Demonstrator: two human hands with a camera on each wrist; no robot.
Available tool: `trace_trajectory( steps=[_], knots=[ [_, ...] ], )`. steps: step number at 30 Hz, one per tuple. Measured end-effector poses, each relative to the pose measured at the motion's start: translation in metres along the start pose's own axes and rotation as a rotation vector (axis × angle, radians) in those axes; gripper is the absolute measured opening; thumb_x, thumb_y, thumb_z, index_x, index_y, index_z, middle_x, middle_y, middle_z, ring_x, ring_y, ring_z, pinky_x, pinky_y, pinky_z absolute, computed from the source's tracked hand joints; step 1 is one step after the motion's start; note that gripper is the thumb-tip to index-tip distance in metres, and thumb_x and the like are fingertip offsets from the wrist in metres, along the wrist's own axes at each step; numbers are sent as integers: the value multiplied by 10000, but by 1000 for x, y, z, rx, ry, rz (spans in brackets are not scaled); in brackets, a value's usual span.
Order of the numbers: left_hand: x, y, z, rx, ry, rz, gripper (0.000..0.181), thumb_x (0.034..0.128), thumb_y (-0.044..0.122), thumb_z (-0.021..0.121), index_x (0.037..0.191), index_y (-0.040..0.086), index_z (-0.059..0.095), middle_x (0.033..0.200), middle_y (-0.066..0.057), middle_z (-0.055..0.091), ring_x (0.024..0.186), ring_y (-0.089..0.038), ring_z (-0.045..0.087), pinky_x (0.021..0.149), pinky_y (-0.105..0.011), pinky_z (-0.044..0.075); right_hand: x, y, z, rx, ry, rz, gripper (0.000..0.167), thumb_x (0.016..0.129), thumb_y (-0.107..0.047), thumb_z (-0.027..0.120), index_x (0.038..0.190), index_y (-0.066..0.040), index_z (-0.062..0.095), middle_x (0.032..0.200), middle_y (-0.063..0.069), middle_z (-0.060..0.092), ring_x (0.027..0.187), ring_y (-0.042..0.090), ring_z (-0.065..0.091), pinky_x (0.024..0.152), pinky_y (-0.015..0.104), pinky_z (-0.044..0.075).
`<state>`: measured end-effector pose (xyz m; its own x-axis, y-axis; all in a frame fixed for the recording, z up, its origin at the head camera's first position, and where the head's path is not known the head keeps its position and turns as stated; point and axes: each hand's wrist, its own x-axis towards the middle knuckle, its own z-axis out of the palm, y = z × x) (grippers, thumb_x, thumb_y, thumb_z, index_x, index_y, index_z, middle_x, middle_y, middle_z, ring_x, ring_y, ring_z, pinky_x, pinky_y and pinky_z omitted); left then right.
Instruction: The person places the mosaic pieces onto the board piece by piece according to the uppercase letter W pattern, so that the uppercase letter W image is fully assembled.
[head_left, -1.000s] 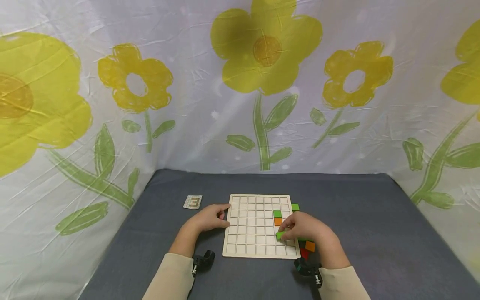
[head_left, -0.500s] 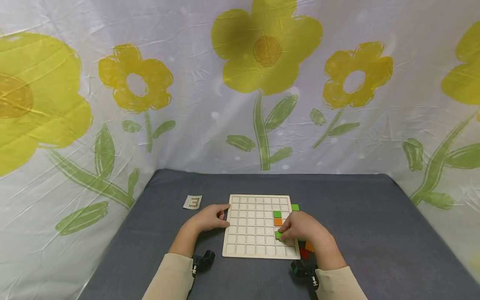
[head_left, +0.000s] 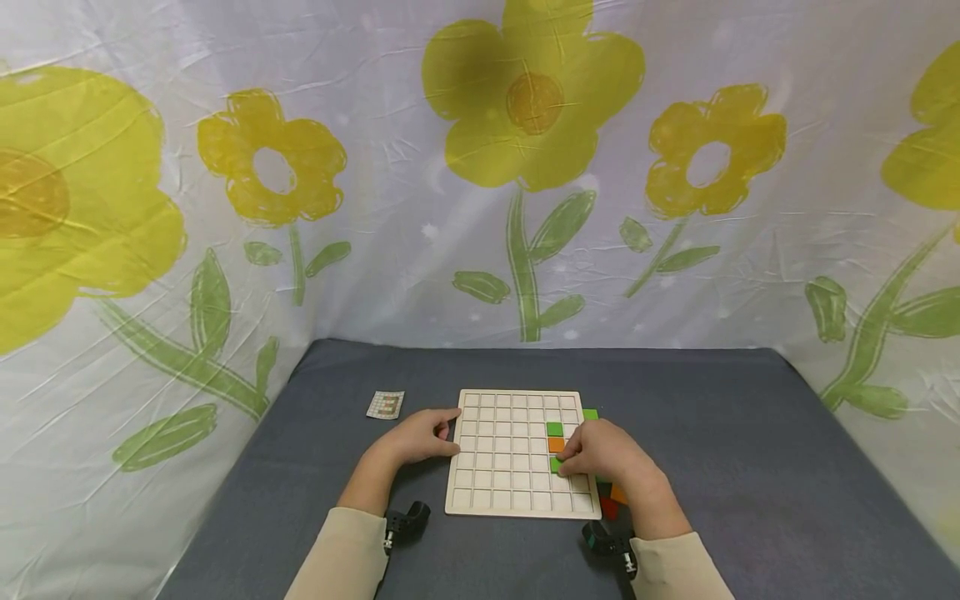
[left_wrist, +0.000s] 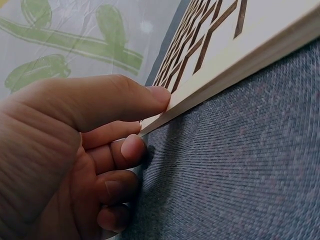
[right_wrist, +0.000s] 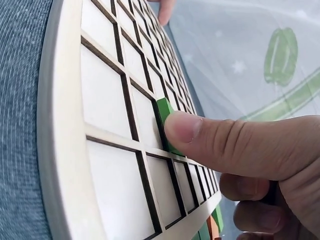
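Observation:
A pale wooden grid board (head_left: pixel 501 479) lies flat on the dark cloth. My left hand (head_left: pixel 415 436) is at its left edge, thumb and index finger touching the rim some way apart. In the left wrist view the thumb (left_wrist: pixel 120 100) reaches the rim; the other fingers curl loosely. With thumb and fingers, my right hand (head_left: pixel 611 457) pinches a green square tile (head_left: pixel 555 466) on the board's right part. The right wrist view shows that green tile (right_wrist: pixel 165 107) under the thumb at a cell. Just beyond it sit an orange tile (head_left: pixel 556 445) and another green tile (head_left: pixel 554 429) in cells.
Right of the board lie loose tiles, among them a green one (head_left: pixel 590 413), an orange one (head_left: pixel 618 494) and a red one (head_left: pixel 609 507), partly hidden by my right hand. A small pattern card (head_left: pixel 386 405) lies left of the board. A flower-printed curtain (head_left: pixel 390 250) stands behind.
My right hand has shifted slightly left, then away from me, bringing the pinched green tile closer to the orange one. The left hand has stayed at the board's edge.

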<state>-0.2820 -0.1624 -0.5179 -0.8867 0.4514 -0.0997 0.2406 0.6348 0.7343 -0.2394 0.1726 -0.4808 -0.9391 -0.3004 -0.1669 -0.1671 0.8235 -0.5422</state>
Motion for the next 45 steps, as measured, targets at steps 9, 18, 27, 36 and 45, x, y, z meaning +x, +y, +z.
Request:
trace_trajectory(
  steps=[9, 18, 27, 36, 45],
  knots=[
    [0, 0, -1, -15, -8, 6, 745, 892, 156, 795, 1537, 1, 456, 709, -4, 521, 580, -144, 427, 566, -313, 371, 0, 2, 0, 25, 16, -42, 130, 795, -148, 890, 726, -206, 797, 822, -90, 695, 685, 117, 584, 610, 313, 499],
    [-1, -3, -1, -4, -6, 18, 748, 890, 163, 795, 1537, 2, 457, 709, -2, 517, 582, -145, 425, 575, -314, 372, -1, 1, -4, 66, -8, -64, 119, 834, -130, 858, 761, -194, 790, 804, -88, 691, 696, 133, 583, 622, 318, 494],
    [-2, -1, -2, 8, -11, 4, 744, 908, 190, 788, 1547, 17, 448, 715, 2, 517, 587, -141, 423, 596, -317, 376, -14, 3, -31, 59, 9, -60, 125, 916, -169, 786, 1038, -153, 809, 890, -4, 658, 745, 159, 523, 660, 346, 448],
    [1, 2, -1, 19, -15, 12, 741, 902, 180, 791, 1541, 10, 455, 701, 1, 514, 583, -143, 423, 591, -317, 370, -41, 48, -45, 5, 21, -38, 213, 904, -96, 760, 1116, -70, 760, 642, -20, 444, 566, 138, 355, 567, 320, 328],
    [0, -3, 0, 36, -3, 18, 743, 906, 198, 789, 1545, 19, 453, 713, 3, 514, 591, -146, 424, 604, -327, 376, -47, 74, -47, -27, 24, 29, 299, 853, -81, 812, 1143, -56, 740, 729, 38, 531, 625, 181, 467, 593, 358, 382]
  ],
)
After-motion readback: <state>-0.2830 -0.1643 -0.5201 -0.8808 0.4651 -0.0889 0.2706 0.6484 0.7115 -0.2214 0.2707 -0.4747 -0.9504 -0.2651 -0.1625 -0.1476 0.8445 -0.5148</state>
